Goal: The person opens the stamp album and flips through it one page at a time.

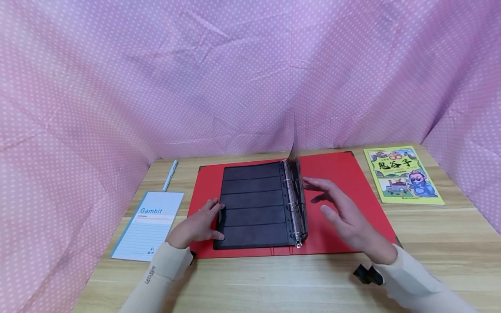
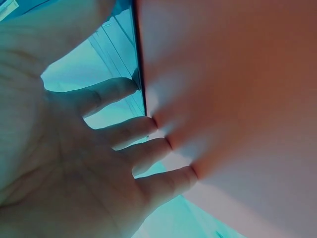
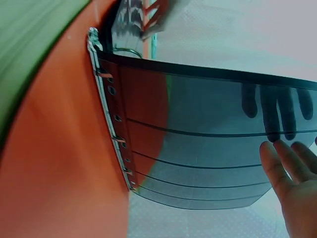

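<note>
A red ring binder (image 1: 336, 167) lies spread open on the table. Black pocket sheets (image 1: 253, 201), divided into several horizontal strips, lie flat on its left side, beside the metal ring spine (image 1: 292, 208). Another dark pocket sheet (image 3: 213, 148) stands almost upright from the rings, seen nearly edge-on in the head view. At the outer edge of the flat sheets, my left hand (image 1: 199, 225) rests with spread fingers, its fingertips (image 2: 185, 173) at the red cover. My right hand (image 1: 346, 217) is raised on the standing sheet's right, fingers loosely extended, fingertips right at its surface.
To the left lie a pale blue Gambit notebook (image 1: 150, 226) and a light blue pen (image 1: 170, 175). A yellow illustrated book (image 1: 403, 176) lies at the right. Pink dotted cloth (image 1: 250, 78) hangs behind the wooden table (image 1: 250, 282).
</note>
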Demonstrator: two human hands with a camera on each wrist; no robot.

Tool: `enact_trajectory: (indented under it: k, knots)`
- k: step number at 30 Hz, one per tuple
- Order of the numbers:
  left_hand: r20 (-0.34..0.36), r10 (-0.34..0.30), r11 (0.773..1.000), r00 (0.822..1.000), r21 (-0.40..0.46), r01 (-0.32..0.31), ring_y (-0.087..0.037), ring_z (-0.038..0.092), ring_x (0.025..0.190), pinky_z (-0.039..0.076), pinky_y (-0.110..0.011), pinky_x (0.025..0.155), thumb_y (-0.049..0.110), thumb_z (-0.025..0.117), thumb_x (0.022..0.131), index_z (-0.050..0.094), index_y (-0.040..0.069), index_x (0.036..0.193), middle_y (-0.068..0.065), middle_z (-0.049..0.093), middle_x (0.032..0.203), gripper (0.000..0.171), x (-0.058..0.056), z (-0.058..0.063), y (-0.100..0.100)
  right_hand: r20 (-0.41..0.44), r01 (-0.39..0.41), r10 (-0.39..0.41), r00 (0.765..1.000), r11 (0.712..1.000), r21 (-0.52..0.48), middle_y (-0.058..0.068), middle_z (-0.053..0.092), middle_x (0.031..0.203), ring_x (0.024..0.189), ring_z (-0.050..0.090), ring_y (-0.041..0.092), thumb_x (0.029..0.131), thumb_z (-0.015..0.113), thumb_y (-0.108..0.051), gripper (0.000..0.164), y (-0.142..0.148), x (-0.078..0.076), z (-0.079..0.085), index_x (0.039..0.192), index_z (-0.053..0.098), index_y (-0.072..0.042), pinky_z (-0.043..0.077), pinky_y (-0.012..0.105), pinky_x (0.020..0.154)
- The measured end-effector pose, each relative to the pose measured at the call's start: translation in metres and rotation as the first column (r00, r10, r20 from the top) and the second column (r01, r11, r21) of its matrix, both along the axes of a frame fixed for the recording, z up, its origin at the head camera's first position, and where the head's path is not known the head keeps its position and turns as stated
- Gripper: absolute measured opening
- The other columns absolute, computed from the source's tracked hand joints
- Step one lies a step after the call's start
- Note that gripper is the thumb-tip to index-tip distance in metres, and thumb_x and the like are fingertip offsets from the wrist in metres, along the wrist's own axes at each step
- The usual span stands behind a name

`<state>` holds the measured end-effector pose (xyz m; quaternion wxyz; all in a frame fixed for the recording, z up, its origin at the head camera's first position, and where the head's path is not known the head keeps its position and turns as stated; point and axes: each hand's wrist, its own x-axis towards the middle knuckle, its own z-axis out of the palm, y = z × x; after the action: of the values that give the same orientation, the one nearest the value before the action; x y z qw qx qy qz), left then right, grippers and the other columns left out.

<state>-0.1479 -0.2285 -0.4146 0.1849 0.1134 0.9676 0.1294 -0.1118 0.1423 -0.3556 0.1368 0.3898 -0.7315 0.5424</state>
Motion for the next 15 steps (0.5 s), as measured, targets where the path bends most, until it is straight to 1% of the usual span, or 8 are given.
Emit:
enact_trajectory:
  k: [4, 6, 8, 11, 13, 15]
  knots:
    - [0.007, 0.003, 1.0, 1.0, 0.015, -0.003, -0.034, 0.023, 0.136, 0.049, -0.045, 0.089, 0.032, 0.087, 0.066, 0.039, 0.014, 0.144, -0.012, 0.023, 0.151, 0.093, 0.0, -0.001, -0.002, 0.04, -0.006, 0.003, 0.999, 0.997, 0.081, 0.007, 0.046, 0.138, 0.122, 0.046, 0.025, 0.086, 0.053, 0.001, 0.057, 0.0, -0.005, -0.021, 0.141, 0.04, -0.007, 0.049, 0.038, 0.086]
    - [0.001, 0.01, 0.999, 1.0, 0.031, -0.01, -0.033, 0.026, 0.135, 0.048, -0.045, 0.09, 0.033, 0.085, 0.068, 0.04, 0.014, 0.144, -0.011, 0.026, 0.15, 0.089, -0.001, 0.0, -0.004, 0.08, -0.008, -0.003, 0.997, 0.99, 0.138, 0.002, 0.044, 0.139, 0.122, 0.045, 0.022, 0.087, 0.054, 0.0, 0.058, 0.0, -0.005, -0.027, 0.142, 0.04, -0.013, 0.048, 0.041, 0.087]
    - [-0.024, 0.021, 0.998, 0.999, 0.055, -0.02, -0.032, 0.031, 0.132, 0.047, -0.046, 0.091, 0.033, 0.082, 0.073, 0.042, 0.012, 0.142, -0.012, 0.032, 0.147, 0.083, -0.001, 0.001, -0.006, 0.124, -0.01, -0.016, 0.992, 0.979, 0.206, -0.003, 0.042, 0.14, 0.123, 0.043, 0.019, 0.089, 0.057, -0.005, 0.057, 0.0, -0.004, -0.031, 0.142, 0.041, -0.02, 0.047, 0.045, 0.089]
    - [-0.114, 0.039, 0.994, 0.993, 0.105, -0.027, -0.033, 0.04, 0.126, 0.044, -0.048, 0.094, 0.03, 0.075, 0.081, 0.044, 0.007, 0.139, -0.014, 0.041, 0.139, 0.07, -0.003, 0.006, -0.009, 0.182, -0.027, -0.031, 0.983, 0.95, 0.31, -0.008, 0.04, 0.141, 0.126, 0.04, 0.014, 0.093, 0.059, -0.017, 0.049, 0.0, -0.004, -0.036, 0.138, 0.046, -0.028, 0.045, 0.048, 0.092]
    - [-0.187, 0.058, 0.99, 0.981, 0.136, -0.033, -0.033, 0.045, 0.121, 0.045, -0.049, 0.093, 0.028, 0.07, 0.087, 0.044, 0.004, 0.138, -0.015, 0.046, 0.134, 0.062, -0.006, 0.01, -0.011, 0.19, -0.048, -0.024, 0.981, 0.928, 0.368, -0.009, 0.039, 0.143, 0.128, 0.036, 0.013, 0.093, 0.06, -0.024, 0.042, -0.002, -0.005, -0.041, 0.134, 0.051, -0.03, 0.043, 0.049, 0.094]
    - [-0.25, 0.081, 0.984, 0.965, 0.171, -0.039, -0.033, 0.045, 0.121, 0.044, -0.049, 0.093, 0.026, 0.064, 0.091, 0.043, 0.004, 0.138, -0.015, 0.046, 0.133, 0.056, -0.009, 0.016, -0.012, 0.202, -0.077, -0.01, 0.979, 0.907, 0.414, -0.011, 0.038, 0.144, 0.131, 0.032, 0.014, 0.093, 0.061, -0.027, 0.037, -0.004, -0.006, -0.047, 0.129, 0.056, -0.031, 0.042, 0.049, 0.096]
